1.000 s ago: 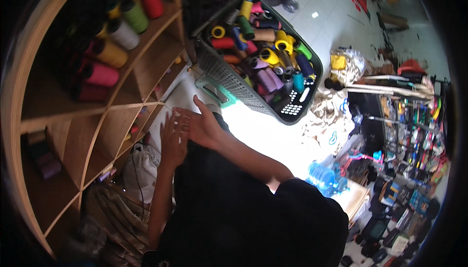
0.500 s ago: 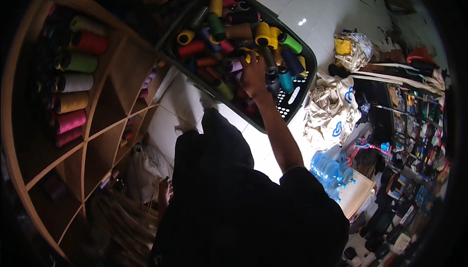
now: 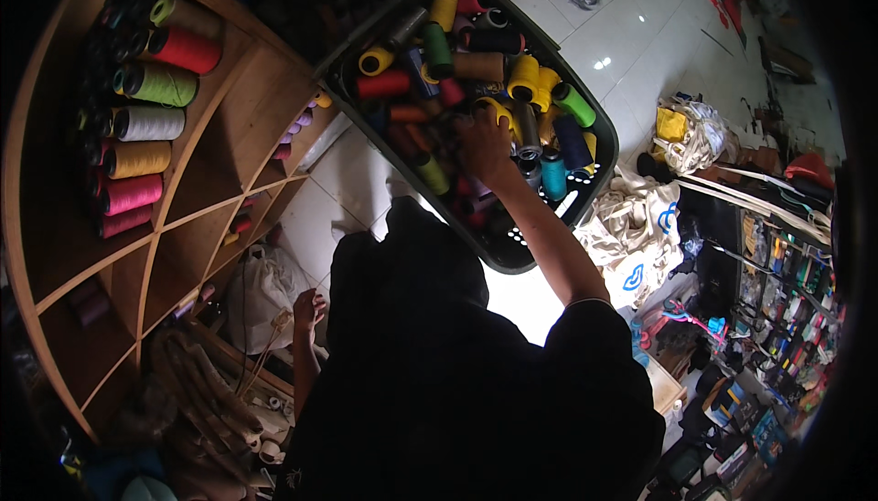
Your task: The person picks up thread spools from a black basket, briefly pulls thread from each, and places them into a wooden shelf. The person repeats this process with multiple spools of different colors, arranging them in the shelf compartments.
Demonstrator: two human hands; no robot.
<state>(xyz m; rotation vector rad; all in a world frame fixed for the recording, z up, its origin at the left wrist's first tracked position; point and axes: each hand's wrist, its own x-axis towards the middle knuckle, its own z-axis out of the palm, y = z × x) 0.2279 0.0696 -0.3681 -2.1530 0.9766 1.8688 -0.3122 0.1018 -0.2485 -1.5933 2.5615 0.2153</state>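
Observation:
A dark plastic basket [image 3: 599, 140] full of thread spools in many colours stands in front of me. My right hand [image 3: 487, 146] reaches down among the spools at its middle. Its fingers point into shadow beside a yellow spool [image 3: 500, 113], and their tips are hidden, so a grip cannot be made out. Close to that hand lie a grey spool [image 3: 527, 128], a teal spool [image 3: 553, 175] and an olive spool [image 3: 431, 173]. My left hand [image 3: 309, 307] hangs low at my left side, away from the basket, fingers loosely bent and apart with nothing visible in them.
Wooden shelving [image 3: 206, 140] on the left holds a column of spools, including a red spool [image 3: 186, 49]. A white sack [image 3: 272, 286] sits below it. Right of the basket lie cream cloth bags [image 3: 636, 227]; a crowded rack [image 3: 791, 291] stands at far right.
The view has shifted, and the shelving and basket sit differently in it. My right hand has gone lower among the spools, hiding a lilac one. More of my left hand shows now.

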